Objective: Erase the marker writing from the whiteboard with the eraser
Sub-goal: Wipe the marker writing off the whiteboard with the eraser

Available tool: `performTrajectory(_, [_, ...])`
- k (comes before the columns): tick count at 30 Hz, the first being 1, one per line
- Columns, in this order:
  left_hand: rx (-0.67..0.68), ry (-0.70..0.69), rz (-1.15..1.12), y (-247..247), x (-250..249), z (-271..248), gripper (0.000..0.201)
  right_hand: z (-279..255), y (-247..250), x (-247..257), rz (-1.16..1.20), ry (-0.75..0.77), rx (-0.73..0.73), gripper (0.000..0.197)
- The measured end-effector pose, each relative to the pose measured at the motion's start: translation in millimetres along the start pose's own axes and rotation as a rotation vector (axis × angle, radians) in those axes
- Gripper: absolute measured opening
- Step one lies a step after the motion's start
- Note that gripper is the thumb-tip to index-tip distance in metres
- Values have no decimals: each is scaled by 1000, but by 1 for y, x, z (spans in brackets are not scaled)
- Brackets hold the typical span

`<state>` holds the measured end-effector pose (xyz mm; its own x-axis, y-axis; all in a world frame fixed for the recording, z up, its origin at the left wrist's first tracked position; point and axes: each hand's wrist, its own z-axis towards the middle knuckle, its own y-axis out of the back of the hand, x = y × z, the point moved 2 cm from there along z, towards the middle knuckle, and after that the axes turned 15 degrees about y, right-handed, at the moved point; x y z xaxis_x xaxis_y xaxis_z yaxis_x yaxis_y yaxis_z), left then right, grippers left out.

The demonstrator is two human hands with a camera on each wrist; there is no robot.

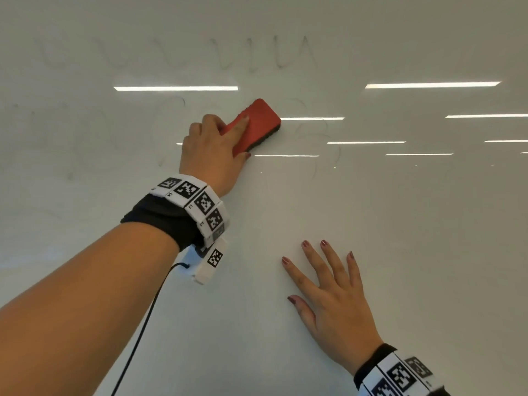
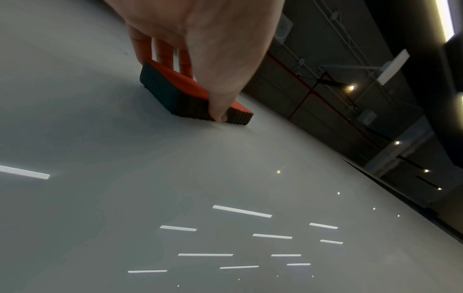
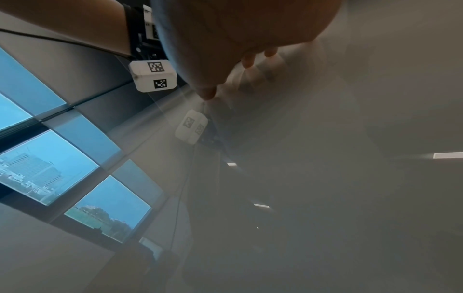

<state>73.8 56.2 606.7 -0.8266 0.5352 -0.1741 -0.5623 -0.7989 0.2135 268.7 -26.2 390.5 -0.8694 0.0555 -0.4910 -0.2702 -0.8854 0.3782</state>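
A red eraser (image 1: 258, 121) with a dark felt underside lies flat against the whiteboard (image 1: 400, 210) near the middle of the head view. My left hand (image 1: 211, 150) grips it, thumb on its lower edge and fingers over the red back; the left wrist view shows the same eraser (image 2: 180, 95) pressed felt-down on the board. Faint smeared marker traces (image 1: 285, 55) run along the top, and thin curved strokes (image 1: 317, 132) remain right of the eraser. My right hand (image 1: 328, 292) lies flat on the board lower right, fingers spread, holding nothing.
Ceiling lights (image 1: 175, 88) reflect as bright bars across the glossy board. A black cable (image 1: 143, 324) hangs from my left wrist band. In the right wrist view, windows (image 3: 50, 168) lie beyond the board's left edge.
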Motion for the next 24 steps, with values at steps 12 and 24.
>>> performTrajectory(12, [63, -259, -5, -20, -60, -60, 59, 0, 0, 3, 21, -16, -10, 56])
performTrajectory(24, [39, -167, 60, -10, -62, -24, 61, -2, 3, -1, 23, 2, 39, 56])
